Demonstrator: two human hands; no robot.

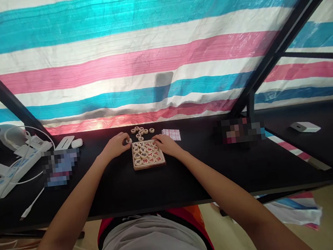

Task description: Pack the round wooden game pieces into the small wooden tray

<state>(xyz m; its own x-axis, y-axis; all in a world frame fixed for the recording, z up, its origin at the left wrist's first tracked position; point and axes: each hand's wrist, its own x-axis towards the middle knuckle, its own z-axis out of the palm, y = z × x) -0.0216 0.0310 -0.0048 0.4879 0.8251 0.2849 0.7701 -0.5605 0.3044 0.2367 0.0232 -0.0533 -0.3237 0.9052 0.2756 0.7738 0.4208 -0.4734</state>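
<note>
A shallow box (150,167) on the black desk holds several round Chinese chess pieces (144,155) in rows, with black and red characters. My left hand (116,146) is closed on a single chess piece (128,141) just beyond the box's far left corner. At the far right corner, my right hand (166,144) has its fingers bent over the box's edge, gripping it. Beyond the box, several loose chess pieces (141,130) lie in a small cluster. Partly behind my right hand is a folded sheet with red lines (173,134).
On the left lie a white power strip (18,168) with cables, a white earbud case (77,143) and a blurred-out phone (61,168). A blurred dark object (236,131) and a white charger (305,126) are to the right. Striped plastic sheeting (135,64) hangs behind the desk (114,191).
</note>
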